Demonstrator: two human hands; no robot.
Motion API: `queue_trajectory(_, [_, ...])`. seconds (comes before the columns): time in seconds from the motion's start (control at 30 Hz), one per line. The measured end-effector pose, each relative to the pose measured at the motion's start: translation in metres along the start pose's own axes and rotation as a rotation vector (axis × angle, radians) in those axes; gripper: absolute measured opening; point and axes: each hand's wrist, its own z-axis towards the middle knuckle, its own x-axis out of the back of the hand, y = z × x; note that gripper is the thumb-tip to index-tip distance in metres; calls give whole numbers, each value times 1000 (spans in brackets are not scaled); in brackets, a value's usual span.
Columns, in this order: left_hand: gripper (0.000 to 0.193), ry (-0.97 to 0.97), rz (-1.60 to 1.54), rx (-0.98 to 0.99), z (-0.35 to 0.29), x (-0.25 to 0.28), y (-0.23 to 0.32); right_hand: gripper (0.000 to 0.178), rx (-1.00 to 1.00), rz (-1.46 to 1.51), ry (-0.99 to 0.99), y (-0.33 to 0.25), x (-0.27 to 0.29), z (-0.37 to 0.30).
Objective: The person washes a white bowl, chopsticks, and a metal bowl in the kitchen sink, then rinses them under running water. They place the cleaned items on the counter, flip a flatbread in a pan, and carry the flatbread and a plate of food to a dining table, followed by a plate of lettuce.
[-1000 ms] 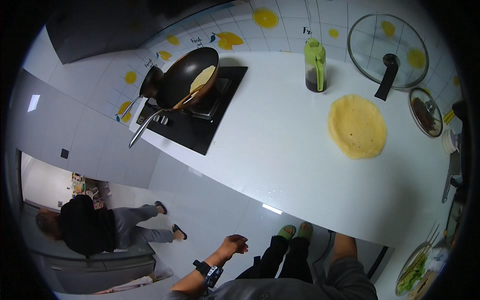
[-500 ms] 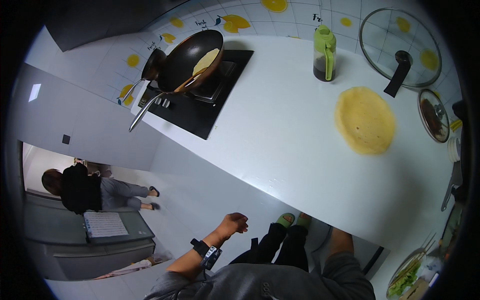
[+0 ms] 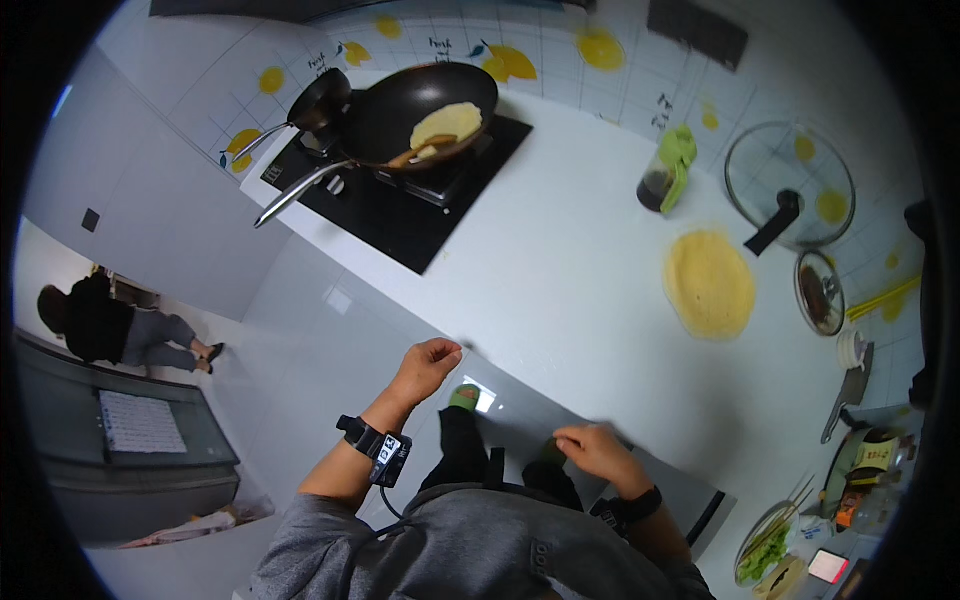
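My left hand (image 3: 425, 368) hangs by the counter's front edge, its fingers curled together with nothing visible in them. Lower and to the right, my right hand (image 3: 603, 455) is also loosely closed beside the edge, seemingly holding nothing. Neither is on any of the cooking things. On the stove at the far left sits a dark wok (image 3: 385, 125) with a long metal handle. In it lie a pale yellow pancake (image 3: 450, 122) and a wooden spatula (image 3: 420, 152). A larger round yellow pancake (image 3: 710, 285) lies flat on the white counter (image 3: 560, 250) to the right.
A smaller pot (image 3: 320, 100) stands behind the wok. Along the wall are a green-topped bottle (image 3: 668, 172), a big glass lid (image 3: 815, 160) and a small lid (image 3: 820, 292). A knife (image 3: 850, 390) and a plate of greens (image 3: 765, 550) lie right. Another person (image 3: 120, 320) stands far left.
My left hand has risen toward the counter edge. My right hand, hidden below the counter before, now shows in front of it. The view has shifted and tilted; the pancakes and wok look unmoved.
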Motion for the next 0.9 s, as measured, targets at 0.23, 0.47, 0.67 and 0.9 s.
queue_trajectory(0.23, [25,-110,156,-308,43,126,64,15,465,-367,583,-171,31,181])
queue_trajectory(0.47, [24,-147,334,-601,84,226,95,33,420,-916,635,-254,14,358])
queue_trajectory(0.67, [24,-377,378,-696,100,256,100,34,150,-1059,440,-242,40,394])
queue_trajectory(0.9, [22,-363,475,-777,111,276,134,17,-29,-1094,449,-251,84,401])
